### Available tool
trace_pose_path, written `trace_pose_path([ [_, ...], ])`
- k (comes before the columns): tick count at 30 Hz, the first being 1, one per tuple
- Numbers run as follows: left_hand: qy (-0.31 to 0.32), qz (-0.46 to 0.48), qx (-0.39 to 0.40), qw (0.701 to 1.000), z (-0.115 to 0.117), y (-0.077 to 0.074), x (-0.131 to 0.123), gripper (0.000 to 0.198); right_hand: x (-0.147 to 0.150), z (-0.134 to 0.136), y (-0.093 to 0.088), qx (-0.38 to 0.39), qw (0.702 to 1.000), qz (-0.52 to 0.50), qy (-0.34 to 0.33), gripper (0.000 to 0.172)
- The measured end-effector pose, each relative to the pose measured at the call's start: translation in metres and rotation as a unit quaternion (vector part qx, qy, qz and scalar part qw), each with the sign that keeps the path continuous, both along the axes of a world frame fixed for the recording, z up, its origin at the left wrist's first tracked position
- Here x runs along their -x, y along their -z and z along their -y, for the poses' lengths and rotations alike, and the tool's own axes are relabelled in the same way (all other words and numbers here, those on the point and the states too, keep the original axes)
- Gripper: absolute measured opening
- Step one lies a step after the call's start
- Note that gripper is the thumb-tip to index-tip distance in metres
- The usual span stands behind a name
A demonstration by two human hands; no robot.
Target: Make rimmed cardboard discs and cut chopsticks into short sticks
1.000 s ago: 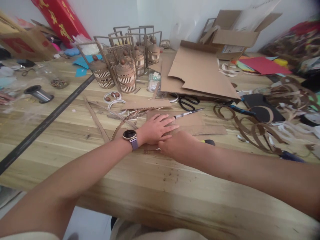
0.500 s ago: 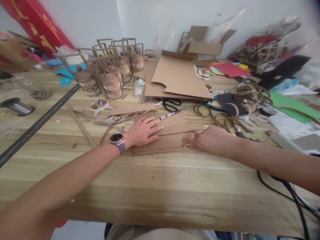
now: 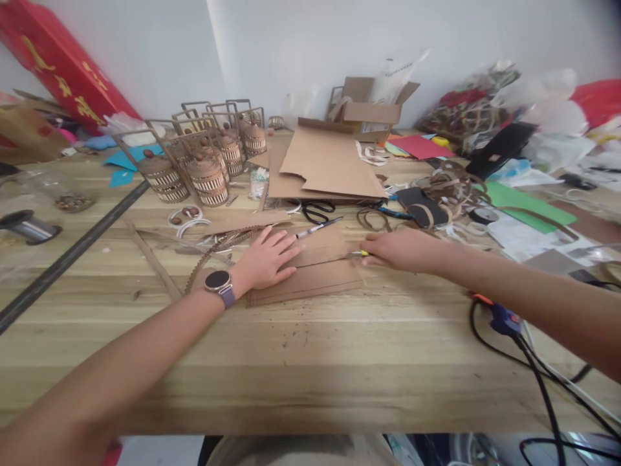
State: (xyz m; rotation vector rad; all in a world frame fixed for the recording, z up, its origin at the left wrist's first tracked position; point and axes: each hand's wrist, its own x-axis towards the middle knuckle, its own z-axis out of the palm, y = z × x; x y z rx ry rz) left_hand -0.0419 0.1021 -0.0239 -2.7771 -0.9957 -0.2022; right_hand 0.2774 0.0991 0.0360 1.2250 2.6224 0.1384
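Observation:
My left hand (image 3: 269, 260) lies flat with spread fingers on a piece of brown cardboard (image 3: 310, 283) with pencil-like lines along its near side. A pen (image 3: 319, 228) rests on the cardboard just beyond the fingertips. My right hand (image 3: 392, 251) is closed around a small yellow-handled utility knife (image 3: 363, 253), mostly hidden in the fist. Its tip points left at the cardboard's right end, beside a dark slit running toward my left hand. Whether the blade touches the cardboard I cannot tell.
Black scissors (image 3: 317, 211) and larger cardboard sheets (image 3: 334, 162) lie beyond. Several small woven lanterns (image 3: 207, 181) stand back left. Brown strips (image 3: 456, 181) tangle at right. A blue-handled tool (image 3: 504, 320) with black cables lies near my right forearm. A wire spool (image 3: 29, 226) stands left.
My right hand with the knife has moved away from me, from the cardboard's near lines to the slit. My left hand stays pressed flat. The view has turned slightly right.

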Motion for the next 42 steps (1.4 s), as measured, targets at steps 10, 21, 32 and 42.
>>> trace_pose_path([
  [10,-0.232,0.079,0.046,0.968,0.088,-0.019,0.033,0.038,0.031,-0.016,0.015,-0.026,0.996,-0.075,0.036,0.038],
  [21,-0.37,0.346,0.339,0.793,0.13,-0.025,0.029,0.056,0.009,0.087,0.037,0.152,0.889,-0.365,0.229,0.038],
  [32,-0.367,0.599,0.475,0.53,0.095,-0.022,0.024,0.036,0.02,0.063,0.046,0.347,0.576,-0.634,0.381,0.021],
  [42,-0.343,0.481,0.464,0.659,0.103,-0.025,0.025,0.048,0.026,0.068,0.043,0.361,0.6,-0.608,0.374,0.041],
])
